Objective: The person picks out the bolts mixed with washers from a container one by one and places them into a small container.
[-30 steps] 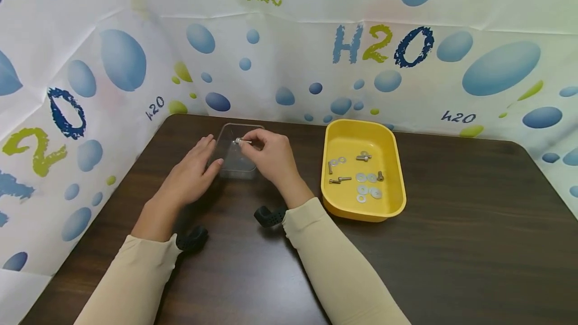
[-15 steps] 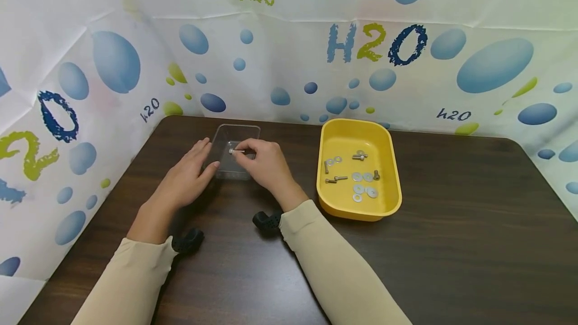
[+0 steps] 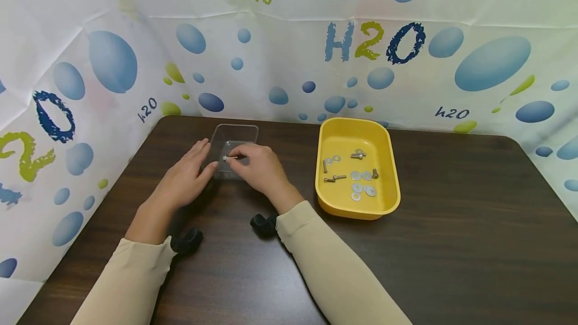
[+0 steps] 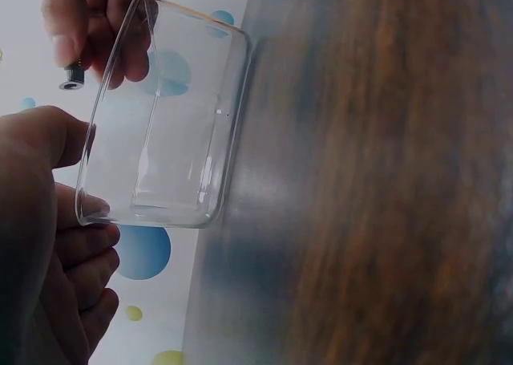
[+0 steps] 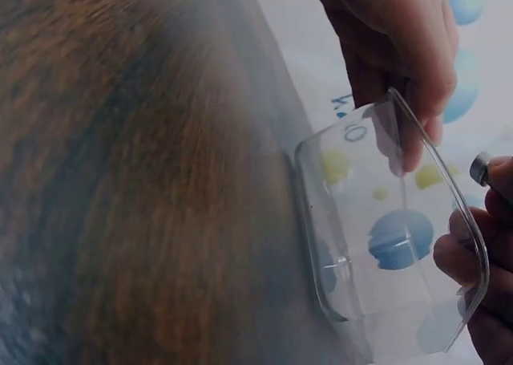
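My right hand (image 3: 259, 167) pinches a small silver socket-head bolt (image 3: 225, 158) between thumb and fingertips, over the clear plastic container (image 3: 236, 125). The bolt's head points left; its shank is partly hidden by the fingers. In the left wrist view the bolt (image 4: 72, 78) shows above the rim, its round head with a dark recess. My left hand (image 3: 182, 182) lies along the container's left side, fingers extended and thumb at the near left corner. From the right wrist, the left fingers (image 5: 425, 68) are right at the rim, and no hardware shows inside the container (image 5: 353, 245).
A yellow tray (image 3: 390, 184) stands right of my right hand, with several washers (image 3: 356, 188) and several bolts (image 3: 339, 177) scattered in it. The dark wooden table (image 3: 460, 214) ends at a white printed sheet (image 3: 289, 39) behind and on the left.
My right hand has moved left and toward me with the bolt, over the container. The left hand has stayed by the container. The head view has shifted slightly.
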{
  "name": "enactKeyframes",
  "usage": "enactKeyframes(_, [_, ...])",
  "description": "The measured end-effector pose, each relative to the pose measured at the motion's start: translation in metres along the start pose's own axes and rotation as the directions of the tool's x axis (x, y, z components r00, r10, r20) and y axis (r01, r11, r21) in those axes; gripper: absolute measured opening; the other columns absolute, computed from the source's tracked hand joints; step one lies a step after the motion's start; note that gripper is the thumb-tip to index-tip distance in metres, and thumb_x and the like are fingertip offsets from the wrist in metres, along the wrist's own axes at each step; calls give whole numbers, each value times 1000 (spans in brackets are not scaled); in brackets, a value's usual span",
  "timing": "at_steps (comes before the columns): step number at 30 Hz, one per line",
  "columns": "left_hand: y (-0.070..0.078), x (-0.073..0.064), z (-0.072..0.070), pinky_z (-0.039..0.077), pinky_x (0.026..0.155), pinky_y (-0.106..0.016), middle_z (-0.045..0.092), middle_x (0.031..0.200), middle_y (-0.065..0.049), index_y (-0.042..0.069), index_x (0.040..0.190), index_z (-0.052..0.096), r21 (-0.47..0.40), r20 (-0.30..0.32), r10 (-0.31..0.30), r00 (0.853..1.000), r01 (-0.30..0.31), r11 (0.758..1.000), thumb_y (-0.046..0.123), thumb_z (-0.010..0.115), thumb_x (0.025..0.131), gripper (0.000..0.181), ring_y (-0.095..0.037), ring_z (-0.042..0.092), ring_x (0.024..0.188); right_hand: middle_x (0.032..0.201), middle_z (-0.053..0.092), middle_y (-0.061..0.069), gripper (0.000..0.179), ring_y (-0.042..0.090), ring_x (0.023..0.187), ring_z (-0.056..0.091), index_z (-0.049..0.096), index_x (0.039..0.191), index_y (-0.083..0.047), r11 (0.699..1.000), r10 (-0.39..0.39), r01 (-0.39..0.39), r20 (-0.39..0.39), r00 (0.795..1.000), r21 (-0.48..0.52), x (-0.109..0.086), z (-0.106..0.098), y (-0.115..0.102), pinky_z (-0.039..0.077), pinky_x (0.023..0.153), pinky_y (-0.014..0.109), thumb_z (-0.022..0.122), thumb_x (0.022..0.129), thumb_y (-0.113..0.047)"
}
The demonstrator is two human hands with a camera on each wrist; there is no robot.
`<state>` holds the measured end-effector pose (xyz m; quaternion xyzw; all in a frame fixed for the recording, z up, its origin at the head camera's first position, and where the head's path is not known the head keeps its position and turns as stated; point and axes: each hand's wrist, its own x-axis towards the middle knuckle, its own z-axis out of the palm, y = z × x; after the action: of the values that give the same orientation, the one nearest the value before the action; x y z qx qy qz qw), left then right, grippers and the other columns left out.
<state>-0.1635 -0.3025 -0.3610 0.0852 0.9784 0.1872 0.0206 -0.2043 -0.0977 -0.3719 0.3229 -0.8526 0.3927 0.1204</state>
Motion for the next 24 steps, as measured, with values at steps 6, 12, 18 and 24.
enactKeyframes(6, [1, 0, 0, 20, 118, -59, 17, 163, -18, -3, 154, 23, 5, -14, 13, 1000, -12, 1000, 42, 37, 105, 68, -36, 14, 151, 100, 74, -6, 17, 8, 95, 68, 76, 101, -18, 995, -19, 24, 52, 998, -94, -1, 2, 0, 53, 86, 22, 67, 94, -30])
enactKeyframes(12, [1, -1, 0, 20, 117, -59, 16, 163, -18, -3, 154, 22, 5, -10, 13, 1000, -12, 1000, 43, 37, 105, 69, -37, 13, 151, 100, 74, -7, 16, 8, 92, 67, 76, 100, -20, 990, -17, 31, 97, 995, -141, -2, 3, -1, 53, 85, 22, 66, 95, -31])
enactKeyframes(18, [1, -1, 0, 19, 118, -59, 15, 164, -18, -3, 154, 22, 5, -1, 8, 1000, -8, 1000, 44, 36, 105, 70, -37, 12, 151, 98, 73, -8, 16, 7, 89, 67, 76, 99, -20, 978, -43, 63, 105, 994, -199, -2, 5, 0, 53, 82, 23, 65, 95, -31])
enactKeyframes(24, [1, -1, 0, 19, 117, -60, 15, 163, -19, -4, 154, 22, 1, -4, 11, 1000, -11, 1000, 43, 37, 105, 70, -37, 13, 151, 97, 73, -8, 17, 7, 88, 67, 76, 99, -20, 969, -50, 76, 113, 992, -235, -1, 4, -1, 54, 80, 23, 66, 94, -32])
